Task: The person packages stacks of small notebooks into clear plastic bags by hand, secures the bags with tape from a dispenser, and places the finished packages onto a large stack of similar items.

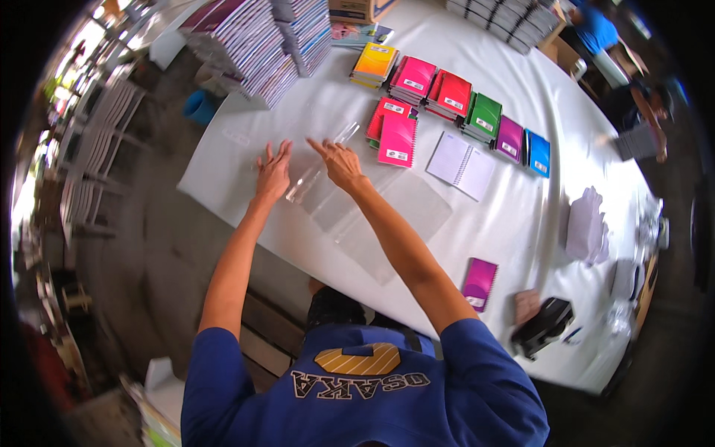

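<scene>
My left hand (274,173) rests on the white table near its left edge, fingers spread and apparently empty. To its right, my right hand (341,165) hovers at or just over a transparent plastic strip (304,185), index finger stretched out and the others slightly bent. Whether either hand touches the plastic is hard to tell. Beneath my right forearm lie flat transparent plastic sleeves (406,212). Just beyond my right hand, a pink spiral notebook (398,139) lies partly over red ones (386,113). An open spiral notebook (462,165) shows blank pages beside them.
Notebook stacks in yellow (375,63), pink (412,77), red (449,93), green (482,115), purple (509,138) and blue (537,152) form a row. Tall book piles (261,48) stand far left. A purple notebook (480,284) and black device (544,326) lie near right. People (596,30) work beyond.
</scene>
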